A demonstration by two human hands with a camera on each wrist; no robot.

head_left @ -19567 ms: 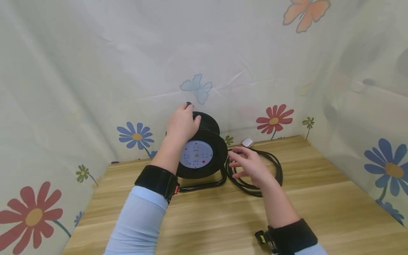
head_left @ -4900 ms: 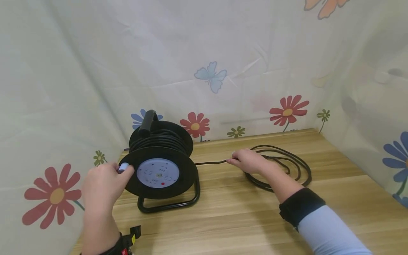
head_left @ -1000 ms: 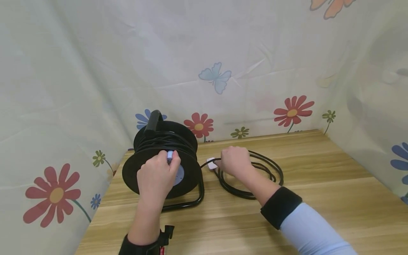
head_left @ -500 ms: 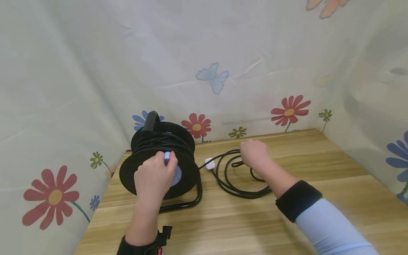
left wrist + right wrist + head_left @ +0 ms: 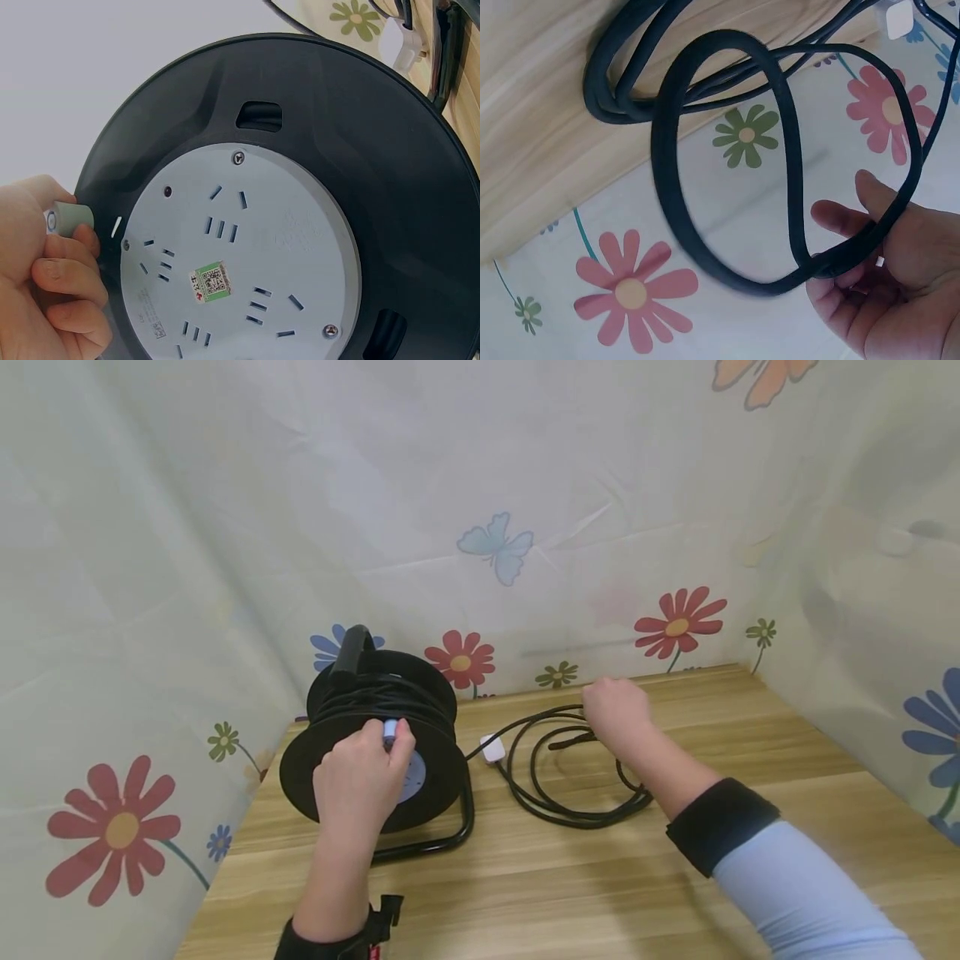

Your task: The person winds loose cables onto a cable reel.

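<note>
Far left: cable reel (image 5: 375, 752) upright on its tube stand at the left rear of the tabletop (image 5: 570, 885), close to the flowered curtain (image 5: 135, 610). Risk: hard cranking could rock or walk the stand toward the edge.

Left hand (image 5: 358, 785) curled round the pale crank knob (image 5: 391, 730) on the reel face; wrist view confirms fingers (image 5: 64, 281) wrapped on the knob (image 5: 71, 218). Risk: slip off the small knob under a sudden pull.

Centre: white plug (image 5: 492, 748) flat on the tabletop, just beside the reel, on the line feeding the drum. Risk: catching on the stand or flange.

Right: black cable (image 5: 570, 810) in loose overlapping loops on the tabletop. Right hand (image 5: 617, 714) partly closed, fingers hooked under 1 raised loop (image 5: 727, 165). Risks: crossed loops tightening into a kink or knot; a lifted loop dragging the whole bundle; cable pinching the fingers (image 5: 840, 221) if tension rises.
</note>
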